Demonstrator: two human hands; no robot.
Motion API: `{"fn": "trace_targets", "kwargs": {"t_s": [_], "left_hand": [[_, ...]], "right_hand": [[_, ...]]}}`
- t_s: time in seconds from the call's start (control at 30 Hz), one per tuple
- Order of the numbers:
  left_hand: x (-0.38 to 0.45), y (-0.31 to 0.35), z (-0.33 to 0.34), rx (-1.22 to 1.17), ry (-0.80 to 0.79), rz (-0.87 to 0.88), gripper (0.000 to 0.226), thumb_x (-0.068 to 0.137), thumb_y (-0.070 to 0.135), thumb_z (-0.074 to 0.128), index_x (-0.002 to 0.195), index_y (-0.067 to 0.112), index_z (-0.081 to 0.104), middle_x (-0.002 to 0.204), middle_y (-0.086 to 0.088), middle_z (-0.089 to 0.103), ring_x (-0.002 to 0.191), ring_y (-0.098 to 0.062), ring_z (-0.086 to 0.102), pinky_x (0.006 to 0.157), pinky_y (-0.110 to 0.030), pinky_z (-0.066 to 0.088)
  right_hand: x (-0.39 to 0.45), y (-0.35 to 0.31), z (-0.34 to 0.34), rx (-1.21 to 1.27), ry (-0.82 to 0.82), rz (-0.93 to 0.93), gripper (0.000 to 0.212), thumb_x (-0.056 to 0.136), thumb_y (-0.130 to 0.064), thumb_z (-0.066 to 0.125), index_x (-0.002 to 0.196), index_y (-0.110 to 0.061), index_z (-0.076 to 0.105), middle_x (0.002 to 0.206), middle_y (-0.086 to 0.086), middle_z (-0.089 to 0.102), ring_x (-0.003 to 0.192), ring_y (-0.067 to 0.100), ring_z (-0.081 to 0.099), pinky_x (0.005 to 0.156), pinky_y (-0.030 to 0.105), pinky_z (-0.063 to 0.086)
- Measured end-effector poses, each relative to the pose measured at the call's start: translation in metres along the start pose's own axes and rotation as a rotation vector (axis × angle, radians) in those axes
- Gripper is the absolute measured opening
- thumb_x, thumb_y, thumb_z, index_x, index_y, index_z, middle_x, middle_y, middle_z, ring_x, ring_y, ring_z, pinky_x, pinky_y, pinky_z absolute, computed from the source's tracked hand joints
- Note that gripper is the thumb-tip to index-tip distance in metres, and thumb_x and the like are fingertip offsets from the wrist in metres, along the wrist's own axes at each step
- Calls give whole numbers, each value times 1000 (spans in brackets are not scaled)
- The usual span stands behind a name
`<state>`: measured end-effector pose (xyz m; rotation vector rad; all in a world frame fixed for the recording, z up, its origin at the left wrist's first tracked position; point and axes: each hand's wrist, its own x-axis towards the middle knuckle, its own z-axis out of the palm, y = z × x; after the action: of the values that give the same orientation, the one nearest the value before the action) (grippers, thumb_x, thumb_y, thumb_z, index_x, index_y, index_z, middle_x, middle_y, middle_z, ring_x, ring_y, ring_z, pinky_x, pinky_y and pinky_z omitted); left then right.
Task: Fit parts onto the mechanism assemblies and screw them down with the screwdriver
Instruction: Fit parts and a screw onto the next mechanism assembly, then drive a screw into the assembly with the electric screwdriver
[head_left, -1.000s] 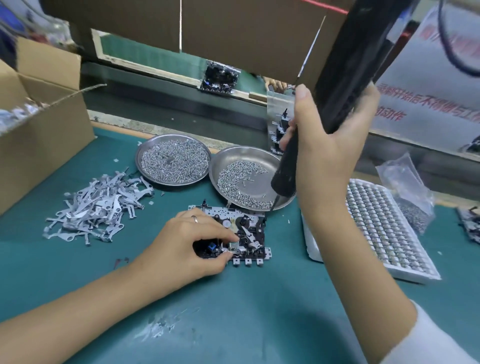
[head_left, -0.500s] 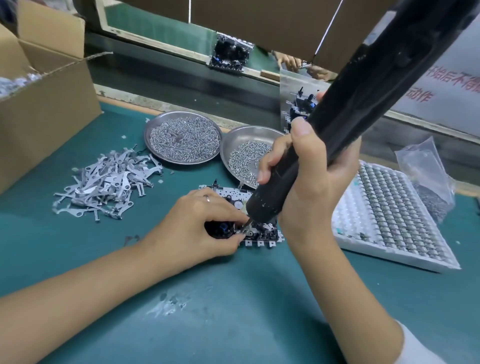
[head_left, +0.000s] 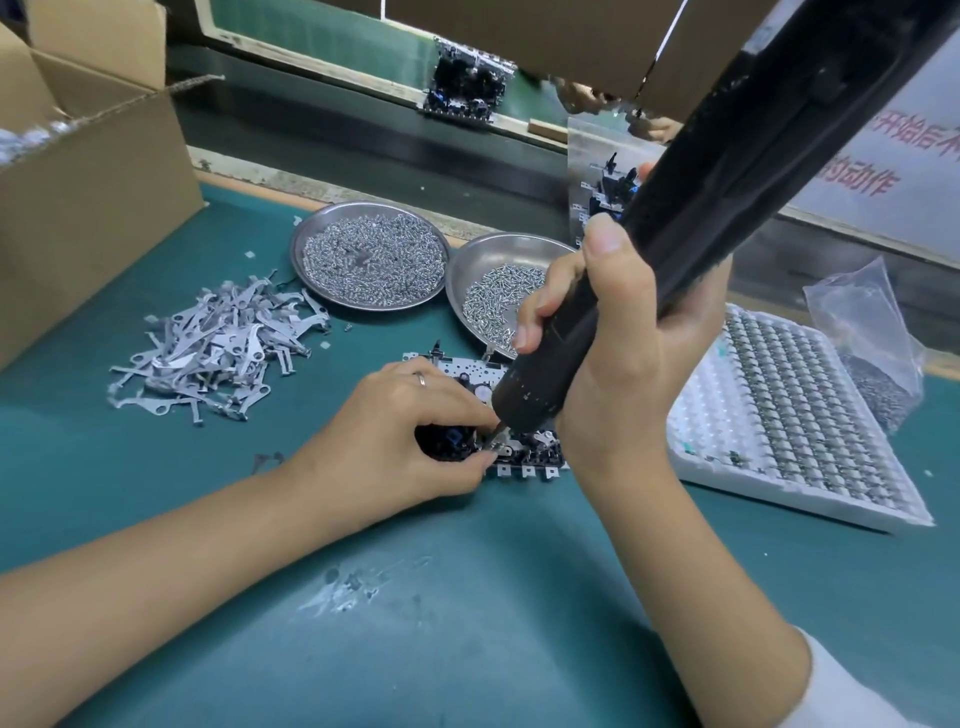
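Head view: my right hand (head_left: 618, 358) wraps the black electric screwdriver (head_left: 691, 208), its tip on the mechanism assembly (head_left: 519, 452) lying on the green desk (head_left: 467, 597). My left hand (head_left: 400, 441) pinches the assembly's front edge. Red Chinese lettering (head_left: 878, 161) at right, only partly legible.

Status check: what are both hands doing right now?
Right hand grips the electric screwdriver, tip down on the mechanism assembly. Left hand steadies it, pinching beside the tip. Nothing in the way.
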<state>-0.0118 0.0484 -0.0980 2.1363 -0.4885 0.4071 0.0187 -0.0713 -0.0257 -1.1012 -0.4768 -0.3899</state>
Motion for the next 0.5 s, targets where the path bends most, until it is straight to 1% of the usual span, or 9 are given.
{"fn": "trace_targets", "kwargs": {"t_s": [0.07,0.17,0.23,0.33,0.5], "left_hand": [[0,0,0,-1,1,-2,23,69,24,73,89,14,78,84,14,69,80,-12,57,84,-35,48],[-1,0,-1,3,-1,-2,22,69,23,75,89,13,78,83,15,67,80,-13,57,84,-35,48],[0,1,-1,8,-2,8,20,69,20,78,88,13,78,81,17,65,79,-13,57,83,-36,48],[0,2,-1,13,-1,13,20,69,22,74,86,13,78,81,18,63,78,-13,57,83,-35,49],[1,3,-2,20,-3,21,19,68,22,74,85,14,78,81,17,65,77,-12,57,81,-34,49]], "right_hand": [[0,0,0,1,6,6,27,81,-10,59,98,-8,39,49,5,44,35,21,41,43,25,40],[0,1,0,-3,7,9,25,84,-4,53,103,-7,37,49,6,42,35,21,39,43,26,39],[-1,1,0,-17,5,3,24,84,-4,53,102,-7,37,49,5,43,34,21,39,42,25,39],[-2,0,1,-18,3,-4,24,84,-4,53,102,-6,37,49,2,44,34,21,40,42,25,39],[-1,0,1,-14,21,0,26,83,-4,53,104,-6,37,48,4,42,34,21,40,42,24,39]]}}
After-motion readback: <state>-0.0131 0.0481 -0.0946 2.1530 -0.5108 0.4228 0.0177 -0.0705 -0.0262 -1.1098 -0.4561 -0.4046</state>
